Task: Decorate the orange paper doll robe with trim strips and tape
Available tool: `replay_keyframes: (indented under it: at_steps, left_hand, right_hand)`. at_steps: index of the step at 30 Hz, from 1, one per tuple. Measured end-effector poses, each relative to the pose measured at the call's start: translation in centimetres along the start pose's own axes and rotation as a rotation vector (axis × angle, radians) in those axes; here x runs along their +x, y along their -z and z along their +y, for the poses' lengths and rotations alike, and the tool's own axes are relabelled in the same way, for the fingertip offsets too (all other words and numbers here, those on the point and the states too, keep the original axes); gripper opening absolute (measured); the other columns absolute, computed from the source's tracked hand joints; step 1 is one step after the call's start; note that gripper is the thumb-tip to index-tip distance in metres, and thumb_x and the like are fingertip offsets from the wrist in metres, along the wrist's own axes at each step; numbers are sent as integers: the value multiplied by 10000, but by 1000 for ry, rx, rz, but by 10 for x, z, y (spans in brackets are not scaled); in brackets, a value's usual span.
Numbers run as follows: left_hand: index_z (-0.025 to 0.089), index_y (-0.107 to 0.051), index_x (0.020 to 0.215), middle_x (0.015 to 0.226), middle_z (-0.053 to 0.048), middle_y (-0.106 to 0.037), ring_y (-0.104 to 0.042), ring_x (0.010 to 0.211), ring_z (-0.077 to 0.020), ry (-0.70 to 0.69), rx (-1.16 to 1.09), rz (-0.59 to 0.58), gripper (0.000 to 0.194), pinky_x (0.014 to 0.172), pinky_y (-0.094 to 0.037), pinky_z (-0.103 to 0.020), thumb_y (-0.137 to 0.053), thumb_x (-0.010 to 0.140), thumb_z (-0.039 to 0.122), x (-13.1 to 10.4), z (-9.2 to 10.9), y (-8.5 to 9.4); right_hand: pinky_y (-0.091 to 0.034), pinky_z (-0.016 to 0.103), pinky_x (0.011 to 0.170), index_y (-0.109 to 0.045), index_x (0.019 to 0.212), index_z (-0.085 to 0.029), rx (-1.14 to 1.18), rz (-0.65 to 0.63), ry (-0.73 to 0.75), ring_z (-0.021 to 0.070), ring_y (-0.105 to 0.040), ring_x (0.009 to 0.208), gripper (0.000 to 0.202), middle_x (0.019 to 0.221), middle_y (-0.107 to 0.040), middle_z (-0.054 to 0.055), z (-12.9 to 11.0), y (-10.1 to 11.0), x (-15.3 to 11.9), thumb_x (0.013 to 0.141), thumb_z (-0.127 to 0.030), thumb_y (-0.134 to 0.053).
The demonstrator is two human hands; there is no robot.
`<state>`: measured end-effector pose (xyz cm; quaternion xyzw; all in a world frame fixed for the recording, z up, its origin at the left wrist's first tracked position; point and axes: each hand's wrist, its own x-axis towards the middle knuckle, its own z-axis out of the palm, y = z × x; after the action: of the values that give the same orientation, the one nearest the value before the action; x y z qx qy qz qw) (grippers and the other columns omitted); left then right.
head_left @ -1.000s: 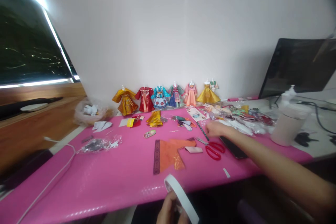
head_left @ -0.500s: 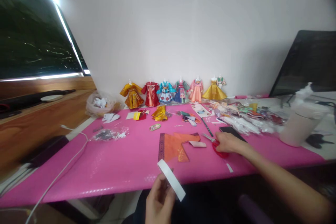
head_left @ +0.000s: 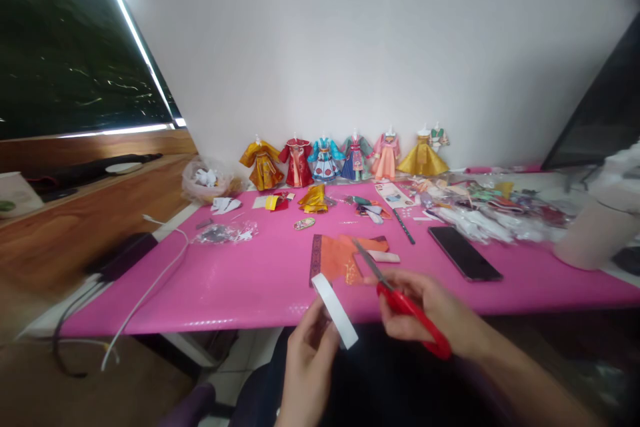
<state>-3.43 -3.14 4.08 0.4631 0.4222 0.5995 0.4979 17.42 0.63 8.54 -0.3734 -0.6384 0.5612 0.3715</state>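
Observation:
My left hand (head_left: 311,353) is closed around a roll of white tape (head_left: 336,310), held over my lap at the table's front edge. To its right, my right hand (head_left: 425,310) grips red-handled scissors (head_left: 413,313), their blades pointing up and to the left. Beyond both hands lies an orange piece of doll clothing (head_left: 333,257) with a dark patterned border, flat on the pink table cover (head_left: 240,293). A small pale folded strip (head_left: 385,257) rests beside the garment, close to the scissor blades.
Several dressed doll forms, among them a red dress (head_left: 299,163), stand along the wall. A black phone (head_left: 464,253) lies at the right, near plastic-bagged pieces (head_left: 480,220) and a white pump bottle (head_left: 597,220). A bag of scraps (head_left: 207,180) and a white cable (head_left: 150,287) are leftward.
My right hand has lifted the scissors off the table and brought them left, near the tape roll. The phone is now uncovered. The view has shifted slightly.

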Motion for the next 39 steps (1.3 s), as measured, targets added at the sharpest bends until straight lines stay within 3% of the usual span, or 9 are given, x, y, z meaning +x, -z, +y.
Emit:
replay_keyframes:
  at_steps: [3,6,13,19,32,39]
  left_hand:
    - [226,-696,1182,1199,-94,-736,-689,1098,-278,-28,6,-22,369,919,-557,-343,-714,827,328,-4,7,-2]
    - [227,-687,1123,1142,-76,-747,-703,1052,-252,-50,5,-30,291,898,-557,-321,-707,839,292,-7,9,-5]
    - [236,-670,1091,1116,-54,-742,-686,1068,-232,-87,6,-60,246,935,-526,-321,-700,847,233,-9,7,-12]
    - [265,-686,1090,1100,-25,-745,-687,1047,-202,-134,21,-123,236,926,-514,-289,-653,872,179,-9,5,-11]
    - [275,-705,1070,1056,-6,-751,-679,1010,-172,-178,42,-87,261,893,-500,-248,-667,848,143,-3,5,-8]
    - [275,-714,1044,918,14,-727,-652,862,-142,-178,81,-61,210,787,-504,-222,-668,859,188,-3,4,-3]
  right_hand:
    - [-499,287,678,-595,1123,-222,104,-2,-24,133,-597,686,441,793,-627,-15,4,-27,-9,755,-350,-803]
    - [-472,250,637,-559,1145,-203,173,51,-57,112,-561,659,472,783,-624,-20,10,-35,-12,763,-336,-804]
    - [-482,244,693,-538,1079,-207,215,60,-107,122,-574,724,437,803,-617,-28,21,-42,-9,726,-250,-793]
    - [-485,264,653,-542,1046,-176,138,84,-138,139,-564,681,425,738,-594,-24,9,-46,-10,666,-212,-728]
    - [-451,245,605,-561,1105,-183,126,74,-120,117,-533,623,418,705,-581,-40,8,-42,-18,712,-204,-701]
    - [-464,254,642,-557,1106,-171,133,83,-111,125,-554,654,429,723,-582,-40,14,-43,-16,711,-213,-720]
